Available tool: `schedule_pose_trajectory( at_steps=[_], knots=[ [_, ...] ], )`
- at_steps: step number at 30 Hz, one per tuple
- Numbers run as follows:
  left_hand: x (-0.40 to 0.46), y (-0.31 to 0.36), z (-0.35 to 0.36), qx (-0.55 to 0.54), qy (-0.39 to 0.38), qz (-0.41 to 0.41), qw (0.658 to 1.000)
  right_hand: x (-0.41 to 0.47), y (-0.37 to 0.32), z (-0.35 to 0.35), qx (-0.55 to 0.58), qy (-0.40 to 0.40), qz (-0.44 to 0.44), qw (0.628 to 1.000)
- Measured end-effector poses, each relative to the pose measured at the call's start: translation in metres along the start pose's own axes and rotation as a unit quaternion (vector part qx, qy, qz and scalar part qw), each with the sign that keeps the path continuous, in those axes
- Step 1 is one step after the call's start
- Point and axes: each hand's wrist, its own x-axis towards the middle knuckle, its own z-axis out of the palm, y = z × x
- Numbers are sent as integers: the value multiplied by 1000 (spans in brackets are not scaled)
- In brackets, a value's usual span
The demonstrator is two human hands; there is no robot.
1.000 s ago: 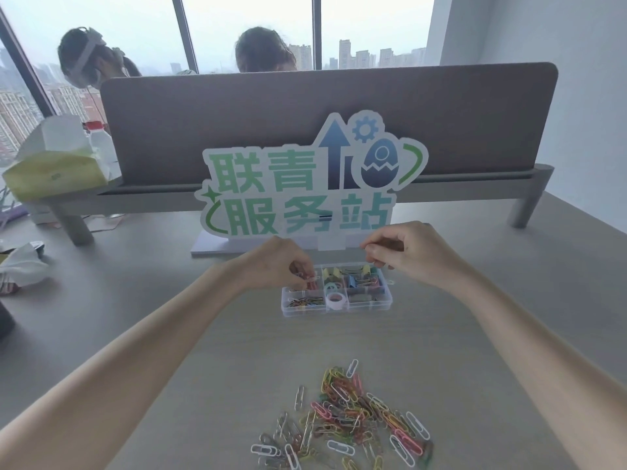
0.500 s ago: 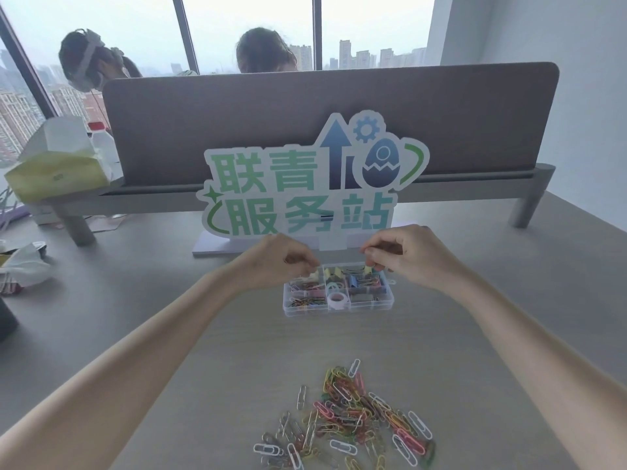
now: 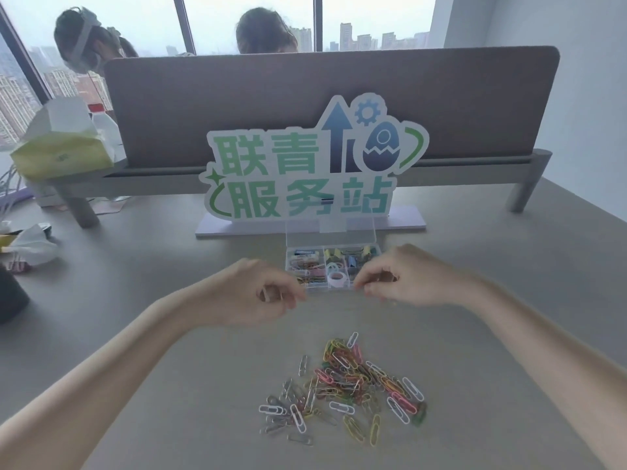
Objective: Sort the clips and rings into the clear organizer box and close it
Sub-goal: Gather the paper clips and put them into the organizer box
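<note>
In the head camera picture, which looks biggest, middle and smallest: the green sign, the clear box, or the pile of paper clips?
1. Green sign, plainly the largest.
2. Pile of paper clips.
3. Clear organizer box, with its lid standing open.

The pile lies nearer the camera than the box, so it may look bigger than it really is.

One organizer box (image 3: 330, 268), one paper-clip pile (image 3: 346, 385), one sign (image 3: 312, 174), two hands (image 3: 258, 293).

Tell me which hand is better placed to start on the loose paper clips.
Slightly the right hand, as a judgement: most of the paper clip pile lies below it, though the left hand is about as near. Both hover, fingers curled, at the organizer box.
</note>
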Motion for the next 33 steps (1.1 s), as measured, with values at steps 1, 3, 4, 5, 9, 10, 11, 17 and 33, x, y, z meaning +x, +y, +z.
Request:
schedule_pose_trajectory(
  at_steps=[1,3,4,5,9,10,11,17,33],
  knots=[
    [-8,2,4,25,-29,-2,999,-4,-4,6,-15,-20,-3,1000],
    [-23,4,13,73,-78,-9,994,-11,-9,20,-40,-53,-9,998],
    [-31,5,18,86,-98,-11,991,-14,-11,27,-50,-55,-11,997],
    [-38,7,23,92,-112,-6,989,-17,-13,34,-56,-48,-13,997],
    [-56,14,40,98,-98,37,990,-33,-21,49,-44,-21,-29,998],
    [-57,15,44,82,-85,40,992,-38,-22,50,-40,-26,-36,998],
    [-58,16,48,66,-75,44,994,-42,-24,50,-38,-34,-42,998],
    [-58,19,58,11,-25,58,998,-38,-27,47,1,3,-28,1000],
    [-72,1,52,-2,-62,21,998,-86,-18,18,-34,-77,-15,996]
  ],
)
